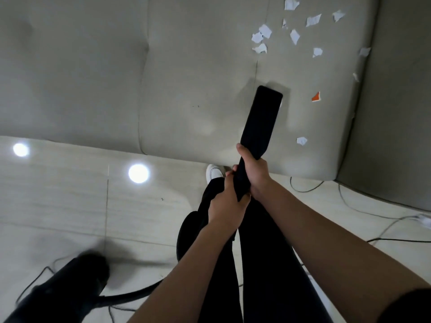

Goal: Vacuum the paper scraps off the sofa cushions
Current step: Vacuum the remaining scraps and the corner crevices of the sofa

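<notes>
Both hands grip the flat black vacuum nozzle, one above the other. The right hand sits higher, its fingers curled round the neck with the thumb laid along the top. The left hand wraps the lower end just beneath it, and the two hands touch.

The nozzle points toward twelve o'clock, and its wide tip lies on the grey sofa cushion. A bunch of white paper scraps lies on that cushion at about one o'clock from the tip, spreading toward the armrest. An orange scrap lies near the tip at three o'clock, and a single white scrap lies at about four o'clock, beside the nozzle's middle.

On the pale tiled floor, the blurred dark vacuum body stands at seven o'clock from the hands with a hose running off it. A thin cable trails at four o'clock. A white shoe shows just left of the hands.
</notes>
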